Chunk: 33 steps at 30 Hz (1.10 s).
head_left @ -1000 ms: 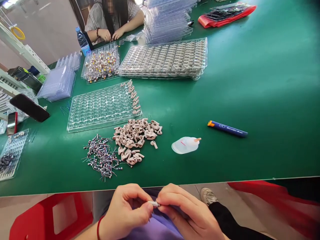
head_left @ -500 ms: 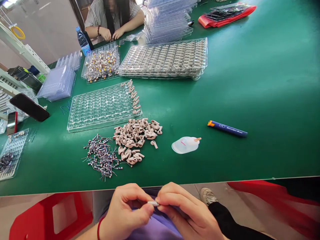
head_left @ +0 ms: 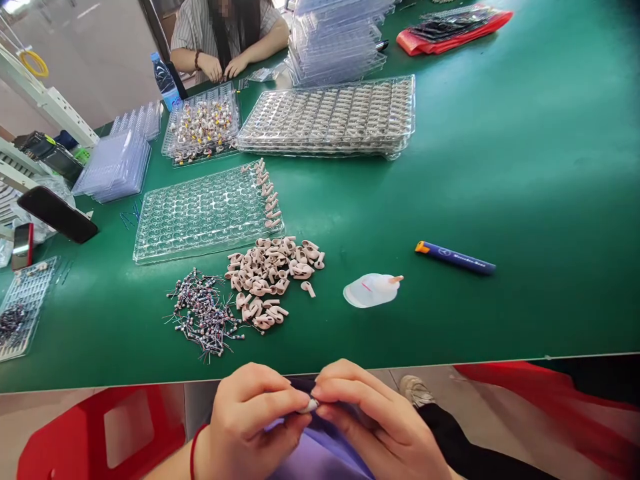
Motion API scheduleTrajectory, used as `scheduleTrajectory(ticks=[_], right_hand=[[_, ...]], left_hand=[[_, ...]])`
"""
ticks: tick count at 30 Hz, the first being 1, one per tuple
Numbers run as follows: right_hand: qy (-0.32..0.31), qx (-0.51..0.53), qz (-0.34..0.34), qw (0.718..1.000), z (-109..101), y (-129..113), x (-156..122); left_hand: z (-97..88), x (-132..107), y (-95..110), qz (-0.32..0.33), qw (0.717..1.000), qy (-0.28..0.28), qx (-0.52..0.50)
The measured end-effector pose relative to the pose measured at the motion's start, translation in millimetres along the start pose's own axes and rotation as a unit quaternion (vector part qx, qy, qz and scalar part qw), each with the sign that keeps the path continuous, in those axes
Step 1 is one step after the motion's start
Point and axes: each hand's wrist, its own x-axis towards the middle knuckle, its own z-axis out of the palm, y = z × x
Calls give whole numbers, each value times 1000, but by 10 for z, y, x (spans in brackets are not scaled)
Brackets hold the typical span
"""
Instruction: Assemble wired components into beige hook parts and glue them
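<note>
The left hand (head_left: 250, 420) and right hand (head_left: 370, 420) meet below the near edge of the table (head_left: 500, 167), over the lap; each pinches one end of a small white part (head_left: 311, 404) between thumb and fingertips, with the other fingers curled in. A second ago the part showed as a short white stick between the two hands; now the fingertips are closer together and only a stub of it shows; both hands have also risen a little toward the table edge. I read this as the grip tightening on the part, not a release; what the fingers hide of it I cannot tell.

On the table nothing has moved; the shells (head_left: 273, 277) lie heaped beside the wired bits (head_left: 203, 317), near the tray (head_left: 205, 213); the bottle (head_left: 373, 290) lies on its side, and the pen (head_left: 455, 258) lies to its right; a co-worker (head_left: 225, 40) sits at the far end.
</note>
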Motion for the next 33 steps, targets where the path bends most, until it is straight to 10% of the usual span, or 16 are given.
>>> scheduleTrajectory(ticks=[22,28,33], right_hand=[[-17,-31,-21,999,-31,-24,0],[337,-174,0,925,-341,317,75],[251,-269,171,914,-552,616,255]], left_hand=[[-22,61,20,53,997,8,51],[-34,-19,-150,62,989,39,132],[17,-129,-318,98,955,26,277]])
